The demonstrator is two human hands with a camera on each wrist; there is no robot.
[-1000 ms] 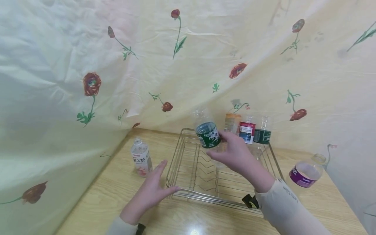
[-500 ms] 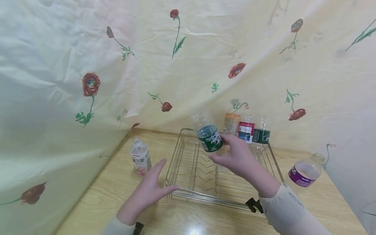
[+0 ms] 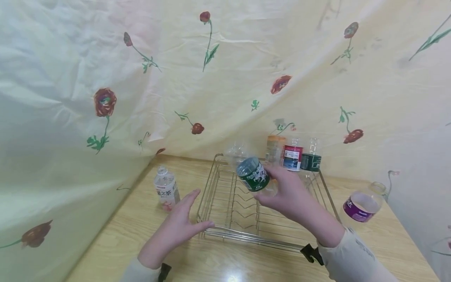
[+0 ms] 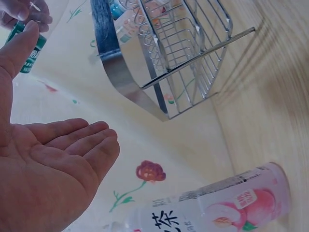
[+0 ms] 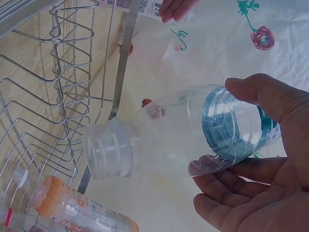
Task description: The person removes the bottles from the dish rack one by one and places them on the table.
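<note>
My right hand (image 3: 290,192) grips a clear plastic bottle (image 3: 253,175) with a green label, fingers and thumb round its lower part. The bottle is tilted over the wire dish rack (image 3: 253,238), its base toward me. In the right wrist view its uncapped neck (image 5: 108,149) points toward the rack's wires. My left hand (image 3: 177,225) hovers at the rack's left front corner, thumb and fingers spread, holding nothing. Just beyond its fingertips a peach tea bottle (image 3: 166,192) stands on the table; its pink label shows large in the left wrist view.
At the rack's back right stand an orange-topped bottle (image 3: 275,150), a red-labelled bottle (image 3: 292,158) and a green-labelled bottle (image 3: 311,162). A purple-labelled bottle (image 3: 359,210) is on the table to the right. Flowered cloth (image 3: 225,98) hangs behind and to the left.
My right hand has brought the green-labelled bottle lower and a little closer to me, tipping its neck down. The left hand has hardly moved.
</note>
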